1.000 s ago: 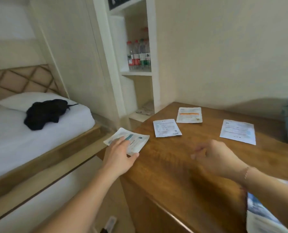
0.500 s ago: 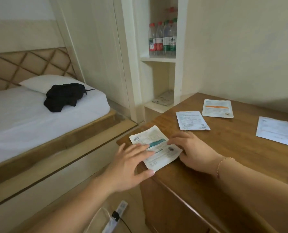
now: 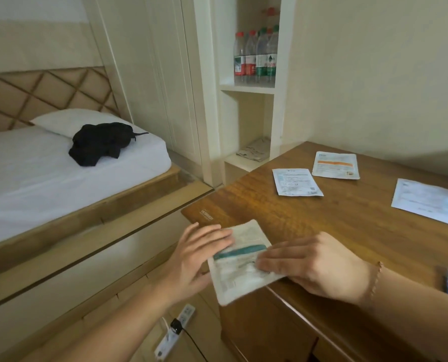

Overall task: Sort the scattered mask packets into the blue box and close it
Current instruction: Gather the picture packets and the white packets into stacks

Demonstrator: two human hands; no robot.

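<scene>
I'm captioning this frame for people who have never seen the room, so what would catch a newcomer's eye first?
Both hands meet at the near corner of the brown wooden table: the left hand and right hand hold a white mask packet with a teal stripe that juts past the edge. Three more flat white packets lie farther back, one with an orange band. On the left, a crumpled black garment stands out on the white bed.

Four white mask packets (image 3: 243,262) lie scattered on the wooden desk (image 3: 335,226).
</scene>
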